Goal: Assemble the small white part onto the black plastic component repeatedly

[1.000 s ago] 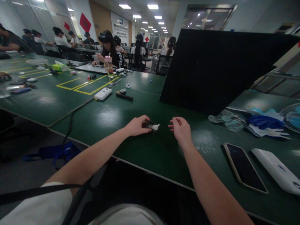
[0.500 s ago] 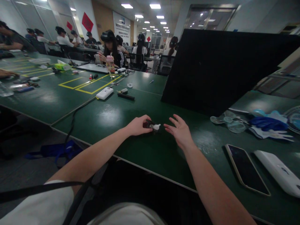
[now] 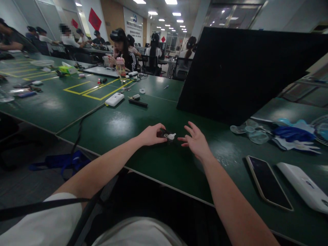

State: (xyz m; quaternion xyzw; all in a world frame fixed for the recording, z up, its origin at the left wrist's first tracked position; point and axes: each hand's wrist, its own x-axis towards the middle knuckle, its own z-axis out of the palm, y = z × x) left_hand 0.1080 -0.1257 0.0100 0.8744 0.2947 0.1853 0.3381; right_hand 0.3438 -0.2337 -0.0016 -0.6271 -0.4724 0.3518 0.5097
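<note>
Thumb and fingers of our left hand (image 3: 150,136) pinch a small dark part (image 3: 165,135) over the green tabletop (image 3: 159,162); its white spouted piece (image 3: 171,136) points toward our empty right hand (image 3: 197,142), fingers spread just beside it. We cannot tell its long axis.

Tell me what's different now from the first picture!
The right hand has gone from pinched to spread wide, and moved left, a bit nearer the small white-tipped dark part. I can't see it let go of anything. The left hand still holds that part; the smartphone hasn't moved.
</note>
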